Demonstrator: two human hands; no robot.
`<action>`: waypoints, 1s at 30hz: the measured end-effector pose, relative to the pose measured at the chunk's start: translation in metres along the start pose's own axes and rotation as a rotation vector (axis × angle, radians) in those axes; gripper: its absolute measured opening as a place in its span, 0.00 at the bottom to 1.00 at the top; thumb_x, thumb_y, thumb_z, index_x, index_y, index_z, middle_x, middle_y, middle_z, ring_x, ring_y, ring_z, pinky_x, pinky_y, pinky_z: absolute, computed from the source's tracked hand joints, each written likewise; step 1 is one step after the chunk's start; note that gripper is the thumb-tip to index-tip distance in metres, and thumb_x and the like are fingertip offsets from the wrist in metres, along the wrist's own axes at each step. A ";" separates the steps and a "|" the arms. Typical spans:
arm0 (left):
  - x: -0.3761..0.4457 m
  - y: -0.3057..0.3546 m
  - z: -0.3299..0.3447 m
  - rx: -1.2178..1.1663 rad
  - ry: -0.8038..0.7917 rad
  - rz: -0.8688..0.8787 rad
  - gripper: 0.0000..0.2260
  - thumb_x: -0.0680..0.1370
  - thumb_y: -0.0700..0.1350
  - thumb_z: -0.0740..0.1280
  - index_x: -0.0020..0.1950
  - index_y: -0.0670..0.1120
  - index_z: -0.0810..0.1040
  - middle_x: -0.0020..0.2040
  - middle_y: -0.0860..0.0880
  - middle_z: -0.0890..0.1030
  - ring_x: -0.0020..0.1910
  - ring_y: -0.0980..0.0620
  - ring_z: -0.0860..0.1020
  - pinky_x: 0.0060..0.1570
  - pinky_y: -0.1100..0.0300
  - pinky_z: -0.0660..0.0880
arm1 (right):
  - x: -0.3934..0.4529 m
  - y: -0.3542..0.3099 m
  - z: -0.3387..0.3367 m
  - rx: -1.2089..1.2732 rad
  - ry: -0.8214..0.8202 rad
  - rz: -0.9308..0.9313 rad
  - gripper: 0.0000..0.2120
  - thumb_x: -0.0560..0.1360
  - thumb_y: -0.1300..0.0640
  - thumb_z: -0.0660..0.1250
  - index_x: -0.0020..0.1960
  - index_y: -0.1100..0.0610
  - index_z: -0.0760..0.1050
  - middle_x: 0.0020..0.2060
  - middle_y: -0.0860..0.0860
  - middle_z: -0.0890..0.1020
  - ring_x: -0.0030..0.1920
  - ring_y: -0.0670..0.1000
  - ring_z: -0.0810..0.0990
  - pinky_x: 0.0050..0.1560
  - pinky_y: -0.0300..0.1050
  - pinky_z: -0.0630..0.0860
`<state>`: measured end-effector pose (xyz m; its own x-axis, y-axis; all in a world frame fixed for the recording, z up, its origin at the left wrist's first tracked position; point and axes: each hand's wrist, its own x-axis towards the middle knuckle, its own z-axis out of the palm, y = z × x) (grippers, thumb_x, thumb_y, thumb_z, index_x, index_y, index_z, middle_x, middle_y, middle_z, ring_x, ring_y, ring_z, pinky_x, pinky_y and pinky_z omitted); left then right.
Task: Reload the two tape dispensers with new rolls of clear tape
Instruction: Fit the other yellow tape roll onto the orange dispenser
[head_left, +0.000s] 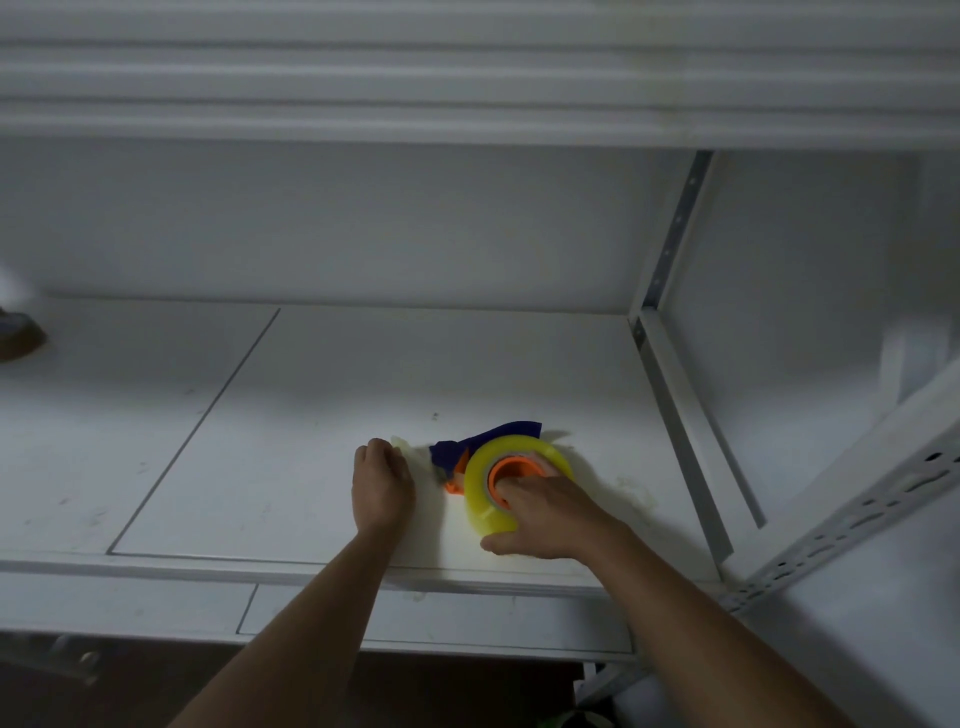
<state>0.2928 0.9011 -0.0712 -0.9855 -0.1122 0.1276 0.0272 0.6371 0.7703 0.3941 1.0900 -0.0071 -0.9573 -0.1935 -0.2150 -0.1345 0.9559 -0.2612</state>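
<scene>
I see the tape roll (488, 486) standing on its edge on the white shelf (311, 415), near the front and to the right, already sitting on the orange hub of the dispenser (457, 467). My right hand (550, 512) lies over the roll, fingers curled into the orange core and the thumb low at the front of the roll, so it is clamped on it. My left hand (382, 480) is just beside the dispenser, fingers curled together; it seems to pinch a pale strip of tape (402, 444), but I cannot tell this for sure.

I judge the roll to be light and stiff — the wound tape will not give under the fingers, but its outer face is smooth and slippery. The best hold is through the core or across the two flat sides, not on the sticky free end. The free end is thin and soft, it can fold and stick to itself or to the shelf. The dispenser has a blue part (493, 436) behind the roll; its cutting edge I cannot see.

The shelf is flat, hard and a little dirty, with a seam line on the left. A metal post (670, 244) stands at the right — the light is dim.
</scene>
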 end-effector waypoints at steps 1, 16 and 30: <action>0.001 0.000 0.000 -0.001 0.000 -0.002 0.08 0.81 0.39 0.57 0.44 0.39 0.70 0.46 0.44 0.71 0.40 0.48 0.69 0.41 0.58 0.64 | -0.001 0.002 0.001 0.001 -0.012 -0.005 0.18 0.71 0.40 0.67 0.49 0.54 0.71 0.48 0.49 0.78 0.56 0.51 0.72 0.64 0.48 0.67; 0.000 0.001 0.002 0.021 -0.009 -0.022 0.09 0.81 0.42 0.55 0.43 0.41 0.69 0.47 0.44 0.73 0.40 0.47 0.70 0.42 0.56 0.67 | -0.008 0.008 0.009 -0.071 0.026 -0.051 0.17 0.70 0.40 0.64 0.48 0.52 0.68 0.41 0.46 0.77 0.48 0.50 0.73 0.75 0.50 0.53; -0.003 0.002 -0.002 0.015 -0.005 -0.058 0.08 0.82 0.43 0.55 0.45 0.41 0.69 0.51 0.42 0.73 0.42 0.47 0.70 0.45 0.54 0.70 | -0.009 0.002 0.010 -0.053 0.096 0.029 0.21 0.73 0.39 0.65 0.55 0.55 0.72 0.54 0.50 0.80 0.68 0.55 0.67 0.66 0.47 0.64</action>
<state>0.2965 0.9018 -0.0690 -0.9861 -0.1460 0.0797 -0.0329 0.6410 0.7669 0.4050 1.0912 -0.0151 -0.9807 -0.1457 -0.1301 -0.1171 0.9716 -0.2056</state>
